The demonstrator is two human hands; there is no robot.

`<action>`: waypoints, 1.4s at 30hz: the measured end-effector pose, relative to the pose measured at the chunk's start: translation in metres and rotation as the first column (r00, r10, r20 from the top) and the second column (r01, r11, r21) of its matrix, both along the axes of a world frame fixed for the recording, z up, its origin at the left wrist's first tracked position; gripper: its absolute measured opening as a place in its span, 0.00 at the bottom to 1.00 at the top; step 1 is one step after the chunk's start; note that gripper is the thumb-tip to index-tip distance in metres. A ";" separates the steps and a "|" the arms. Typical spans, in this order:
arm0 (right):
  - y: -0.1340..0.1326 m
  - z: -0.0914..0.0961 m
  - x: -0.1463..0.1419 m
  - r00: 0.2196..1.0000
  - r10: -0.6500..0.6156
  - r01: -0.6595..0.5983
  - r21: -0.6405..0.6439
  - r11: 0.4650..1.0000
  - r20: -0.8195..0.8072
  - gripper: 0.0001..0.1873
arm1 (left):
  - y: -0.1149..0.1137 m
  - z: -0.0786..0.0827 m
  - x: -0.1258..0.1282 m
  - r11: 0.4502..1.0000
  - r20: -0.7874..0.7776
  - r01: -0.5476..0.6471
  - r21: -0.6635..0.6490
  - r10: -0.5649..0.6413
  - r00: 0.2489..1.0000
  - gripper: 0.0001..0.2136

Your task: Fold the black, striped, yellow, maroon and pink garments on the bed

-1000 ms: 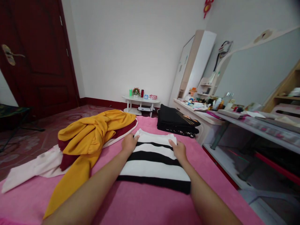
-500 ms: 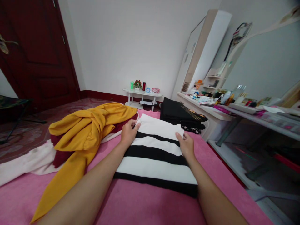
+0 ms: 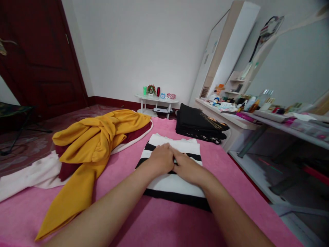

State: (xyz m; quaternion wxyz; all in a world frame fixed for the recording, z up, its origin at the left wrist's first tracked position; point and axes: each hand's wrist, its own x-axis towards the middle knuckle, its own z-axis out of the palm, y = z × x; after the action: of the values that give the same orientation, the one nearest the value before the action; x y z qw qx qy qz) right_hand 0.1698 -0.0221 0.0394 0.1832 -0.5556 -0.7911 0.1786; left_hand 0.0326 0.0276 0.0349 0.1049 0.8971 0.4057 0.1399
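Observation:
A folded white-and-black striped top [image 3: 177,185] lies flat on the pink bed cover [image 3: 154,223] in front of me. My left hand [image 3: 161,158] rests flat on its middle, palm down. From the other side my right hand [image 3: 189,167] lies on it too, and the fingertips of both hands meet over the dark stripe. Neither hand grips the cloth. The top's neckline edge points away from me.
To the left is a loose heap with a yellow garment [image 3: 102,137] on top, over dark red and pale cloth. A stack of folded black clothes [image 3: 197,120] sits at the far right of the bed. A cluttered dressing table [image 3: 231,118] stands beyond the right edge.
Both hands have let go of the far corners of the striped top and come together onto its middle. The top now lies flat, its far edge lower and nearer me.

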 end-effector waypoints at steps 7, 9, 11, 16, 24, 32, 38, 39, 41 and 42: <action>-0.007 -0.038 -0.014 0.955 -0.227 0.208 0.116 0.971 0.192 0.33 | 0.003 -0.035 -0.002 0.999 -0.110 -0.036 0.022 0.038 0.993 0.27; -0.008 -0.037 -0.013 0.950 -0.243 0.221 0.128 0.967 0.197 0.32 | 0.001 -0.034 -0.003 0.996 -0.081 -0.058 0.060 0.063 0.995 0.27; -0.010 -0.036 -0.012 0.945 -0.242 0.218 0.127 0.968 0.219 0.32 | -0.004 -0.033 -0.004 0.993 -0.065 -0.086 0.083 0.091 0.994 0.27; -0.025 -0.036 -0.012 0.933 -0.242 0.223 0.102 0.970 0.265 0.31 | -0.026 -0.033 -0.018 0.993 -0.052 -0.115 0.020 0.116 0.992 0.31; -0.067 -0.038 -0.010 0.926 -0.243 0.213 0.131 0.968 0.289 0.29 | -0.072 -0.032 -0.048 0.999 -0.061 -0.046 0.030 0.047 0.997 0.28; -0.096 -0.031 -0.014 0.941 -0.221 0.199 0.105 0.974 0.258 0.30 | -0.097 -0.029 -0.065 0.999 -0.037 0.040 -0.017 -0.041 0.998 0.27; -0.056 -0.029 0.009 0.959 -0.183 0.174 0.057 0.983 0.217 0.34 | -0.052 -0.021 -0.053 0.994 -0.043 0.077 -0.082 -0.080 0.996 0.29; -0.043 -0.030 0.014 0.949 -0.219 0.207 0.076 0.975 0.225 0.34 | -0.038 -0.022 -0.047 0.996 -0.048 0.057 -0.066 -0.060 0.997 0.29; -0.016 -0.033 0.023 0.927 -0.290 0.267 0.125 0.956 0.238 0.35 | -0.008 -0.026 -0.034 1.000 -0.052 0.010 -0.020 -0.011 0.999 0.29; -0.002 -0.036 0.029 0.916 -0.323 0.295 0.144 0.945 0.239 0.34 | 0.007 -0.029 -0.028 1.000 -0.048 -0.019 0.006 0.019 0.999 0.29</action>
State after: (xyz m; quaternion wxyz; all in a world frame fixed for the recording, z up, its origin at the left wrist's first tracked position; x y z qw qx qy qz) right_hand 0.1988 -0.0238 0.0039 0.1328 -0.6818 -0.7187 0.0314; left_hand 0.0045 0.0347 0.0060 0.0915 0.8966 0.4162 0.1205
